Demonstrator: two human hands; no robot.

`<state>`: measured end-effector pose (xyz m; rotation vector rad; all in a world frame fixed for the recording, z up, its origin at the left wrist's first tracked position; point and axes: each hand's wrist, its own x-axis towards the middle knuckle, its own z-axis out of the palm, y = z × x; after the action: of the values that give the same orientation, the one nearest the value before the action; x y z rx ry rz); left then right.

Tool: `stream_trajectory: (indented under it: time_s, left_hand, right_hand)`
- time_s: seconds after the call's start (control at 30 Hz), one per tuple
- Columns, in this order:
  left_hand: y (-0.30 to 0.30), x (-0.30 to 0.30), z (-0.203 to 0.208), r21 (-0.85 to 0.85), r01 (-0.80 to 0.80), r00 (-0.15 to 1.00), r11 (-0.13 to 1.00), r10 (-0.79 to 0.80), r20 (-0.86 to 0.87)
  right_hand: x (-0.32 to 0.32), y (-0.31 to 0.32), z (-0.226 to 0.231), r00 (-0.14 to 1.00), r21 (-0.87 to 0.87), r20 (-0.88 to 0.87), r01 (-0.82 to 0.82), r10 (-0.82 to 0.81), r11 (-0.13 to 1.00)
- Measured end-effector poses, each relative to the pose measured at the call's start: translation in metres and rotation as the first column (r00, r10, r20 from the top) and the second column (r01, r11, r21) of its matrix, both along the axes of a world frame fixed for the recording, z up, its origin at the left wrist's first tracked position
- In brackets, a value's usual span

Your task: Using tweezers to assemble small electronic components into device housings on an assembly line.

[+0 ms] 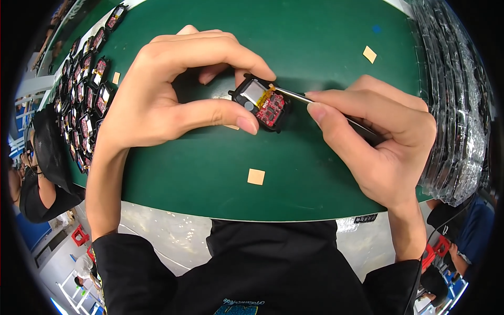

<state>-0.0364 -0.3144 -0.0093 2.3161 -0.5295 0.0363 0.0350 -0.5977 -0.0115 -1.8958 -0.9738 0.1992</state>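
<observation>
My left hand (173, 89) grips a small black device housing (261, 102) between thumb and fingers, just above the green mat (220, 173). The housing is open and shows a red circuit board, a silver battery cell and a strip of yellow tape. My right hand (378, 136) holds metal tweezers (294, 95) like a pen. Their tips touch the yellow tape at the housing's upper right edge.
Rows of similar open black housings (86, 89) lie along the mat's left side. A stack of clear plastic trays (451, 105) stands at the right. Small tan squares (256, 177) lie loose on the mat. Other people sit at the left and lower right.
</observation>
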Motion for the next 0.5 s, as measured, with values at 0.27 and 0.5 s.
stream_trajectory:
  time_s: [0.27, 0.5]
  left_hand:
    - [0.0008, 0.0014, 0.0034, 0.03, 0.031, 0.999, 0.999, -0.03, -0.032]
    - [-0.0008, 0.0019, 0.004, 0.039, 0.035, 0.999, 0.999, -0.033, -0.038]
  right_hand:
    - [-0.0008, -0.0012, -0.0015, 1.0, -0.002, 0.006, -0.002, 0.002, 1.0]
    - [-0.0003, 0.0015, -0.0038, 1.0, 0.021, 0.018, -0.018, 0.017, 1.0]
